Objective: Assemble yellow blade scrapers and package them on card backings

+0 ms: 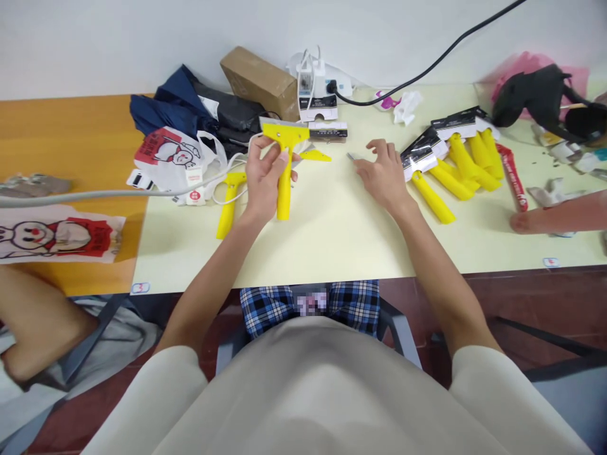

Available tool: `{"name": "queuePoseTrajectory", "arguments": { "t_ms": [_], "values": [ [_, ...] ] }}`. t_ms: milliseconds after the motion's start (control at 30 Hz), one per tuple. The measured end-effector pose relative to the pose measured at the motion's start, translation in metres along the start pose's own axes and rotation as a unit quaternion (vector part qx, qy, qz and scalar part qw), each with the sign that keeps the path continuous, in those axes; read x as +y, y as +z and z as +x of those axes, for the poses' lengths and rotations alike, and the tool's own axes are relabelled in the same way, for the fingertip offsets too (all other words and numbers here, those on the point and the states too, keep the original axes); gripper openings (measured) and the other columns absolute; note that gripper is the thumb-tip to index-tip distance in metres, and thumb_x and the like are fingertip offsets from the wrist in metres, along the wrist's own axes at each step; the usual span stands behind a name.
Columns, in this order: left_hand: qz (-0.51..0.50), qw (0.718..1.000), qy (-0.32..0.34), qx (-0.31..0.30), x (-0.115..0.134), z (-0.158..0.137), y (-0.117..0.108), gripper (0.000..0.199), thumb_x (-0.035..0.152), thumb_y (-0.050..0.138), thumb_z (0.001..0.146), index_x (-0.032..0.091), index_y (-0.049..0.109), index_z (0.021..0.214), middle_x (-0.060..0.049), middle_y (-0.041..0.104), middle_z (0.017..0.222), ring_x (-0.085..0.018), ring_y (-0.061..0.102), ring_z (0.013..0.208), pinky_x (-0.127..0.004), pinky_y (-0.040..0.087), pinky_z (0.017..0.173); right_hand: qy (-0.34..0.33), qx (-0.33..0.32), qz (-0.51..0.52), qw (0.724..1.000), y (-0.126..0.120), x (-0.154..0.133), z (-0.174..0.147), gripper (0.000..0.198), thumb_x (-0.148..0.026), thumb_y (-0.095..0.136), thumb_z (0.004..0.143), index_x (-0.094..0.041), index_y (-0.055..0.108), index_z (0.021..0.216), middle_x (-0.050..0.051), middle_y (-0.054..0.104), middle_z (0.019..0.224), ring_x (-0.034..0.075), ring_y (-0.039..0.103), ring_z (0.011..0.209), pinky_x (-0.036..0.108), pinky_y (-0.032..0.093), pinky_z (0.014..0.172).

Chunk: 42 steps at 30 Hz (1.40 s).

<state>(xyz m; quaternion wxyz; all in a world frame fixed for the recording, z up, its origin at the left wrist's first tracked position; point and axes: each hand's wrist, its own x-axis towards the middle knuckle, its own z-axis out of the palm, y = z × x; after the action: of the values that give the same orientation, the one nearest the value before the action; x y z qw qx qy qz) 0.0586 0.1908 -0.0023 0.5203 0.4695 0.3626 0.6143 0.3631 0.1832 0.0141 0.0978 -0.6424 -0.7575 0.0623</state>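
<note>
In my left hand [266,177] is a yellow scraper [284,183], its handle pointing down toward me and a metal blade along its wide head. My thumb lies across the scraper's neck. Just beyond these fingers shows a yellow scraper head [317,155], partly hidden by the hand. To the left another yellow scraper [230,208] lies on the table. My right hand [385,180] is over the table with bent fingers, thumb and finger closed at a small flat grey piece [351,156]. Several yellow scrapers with black-and-white card sleeves [434,197] lie right of it.
White cables [227,170], a printed plastic bag [168,155] and dark blue cloth [165,104] crowd the left. A cardboard box [260,79], small black-and-white boxes [327,131] and a power strip [315,76] stand behind. Another person's arm [564,213] reaches in at right.
</note>
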Motion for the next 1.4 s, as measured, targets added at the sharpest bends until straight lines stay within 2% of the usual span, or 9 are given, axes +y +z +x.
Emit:
{"name": "queuePoseTrajectory", "arguments": {
  "t_ms": [100,200,433,667,867,1033,1100,1233,1400],
  "values": [
    [0.012,0.999,-0.041,-0.007,-0.004,-0.01,0.012,0.062,0.073,0.099,0.08,0.041,0.06,0.115,-0.001,0.083,0.126,-0.031,0.083,0.126,-0.043,0.066,0.078,0.012,0.005,0.025,1.0,0.002,0.001,0.011,0.045,-0.038,0.046,0.115,-0.023,0.085,0.132,0.013,0.05,0.178,0.04,0.046,0.163,0.066,0.044,0.14],
    [0.001,0.998,-0.064,0.0,-0.007,-0.011,0.011,0.068,0.071,0.103,0.075,0.038,0.057,0.113,-0.003,0.083,0.122,-0.031,0.083,0.123,-0.04,0.065,0.075,0.016,0.002,0.035,0.999,0.005,0.005,0.011,0.049,-0.038,0.043,0.115,-0.021,0.087,0.128,0.013,0.053,0.175,0.038,0.052,0.158,0.067,0.044,0.139],
    [-0.138,0.984,-0.117,0.009,-0.003,-0.016,0.008,0.063,0.04,0.111,0.076,0.03,0.062,0.115,-0.002,0.081,0.114,-0.023,0.085,0.116,-0.024,0.059,0.066,0.036,0.035,0.058,0.997,0.022,0.018,0.018,0.04,-0.032,0.052,0.111,-0.019,0.088,0.122,0.015,0.065,0.157,0.035,0.063,0.144,0.063,0.052,0.133],
    [-0.207,0.955,-0.211,0.003,0.0,-0.036,0.023,0.052,0.019,0.103,0.081,0.025,0.065,0.116,-0.001,0.08,0.106,-0.018,0.085,0.1,-0.02,0.057,0.062,0.02,0.046,0.04,0.998,0.028,0.022,0.021,0.045,-0.043,0.042,0.12,-0.019,0.08,0.127,0.016,0.064,0.158,0.038,0.058,0.151,0.062,0.051,0.133],
    [-0.212,0.936,-0.278,-0.049,-0.006,-0.056,0.039,0.041,0.017,0.097,0.089,0.019,0.068,0.118,-0.004,0.078,0.109,-0.017,0.082,0.097,-0.021,0.056,0.063,0.033,0.02,0.019,0.999,0.023,0.022,0.019,0.043,-0.038,0.041,0.12,-0.019,0.078,0.132,0.015,0.062,0.161,0.036,0.056,0.153,0.057,0.049,0.136],
    [-0.191,0.927,-0.316,-0.069,-0.01,-0.062,0.041,0.044,0.02,0.099,0.087,0.019,0.068,0.117,-0.005,0.078,0.11,-0.018,0.082,0.097,-0.023,0.056,0.063,0.028,0.028,0.058,0.998,0.021,0.028,0.018,0.047,-0.052,0.047,0.12,-0.021,0.079,0.133,0.017,0.064,0.159,0.032,0.06,0.142,0.051,0.051,0.132],
    [-0.188,0.925,-0.321,-0.076,-0.012,-0.063,0.041,0.044,0.021,0.1,0.086,0.02,0.068,0.117,-0.006,0.079,0.11,-0.02,0.082,0.098,-0.023,0.056,0.063,0.004,0.026,0.055,0.998,0.02,0.022,0.022,0.049,-0.054,0.048,0.119,-0.022,0.079,0.14,0.016,0.063,0.162,0.035,0.059,0.147,0.055,0.049,0.134],
    [-0.192,0.92,-0.329,-0.098,-0.015,-0.063,0.039,0.045,0.022,0.1,0.087,0.019,0.068,0.118,-0.008,0.08,0.112,-0.02,0.082,0.098,-0.023,0.055,0.061,-0.096,-0.021,0.056,0.994,0.019,-0.005,0.051,0.051,-0.054,0.057,0.117,-0.026,0.076,0.154,0.013,0.062,0.166,0.034,0.059,0.152,0.055,0.048,0.138],
    [-0.196,0.914,-0.337,-0.114,-0.017,-0.063,0.038,0.045,0.023,0.1,0.09,0.02,0.067,0.12,-0.009,0.081,0.115,-0.019,0.081,0.099,-0.023,0.054,0.062,-0.183,-0.077,0.045,0.979,0.026,-0.035,0.095,0.049,-0.047,0.056,0.117,-0.02,0.08,0.151,0.014,0.068,0.157,0.032,0.063,0.145,0.049,0.052,0.132]
  ]
}}
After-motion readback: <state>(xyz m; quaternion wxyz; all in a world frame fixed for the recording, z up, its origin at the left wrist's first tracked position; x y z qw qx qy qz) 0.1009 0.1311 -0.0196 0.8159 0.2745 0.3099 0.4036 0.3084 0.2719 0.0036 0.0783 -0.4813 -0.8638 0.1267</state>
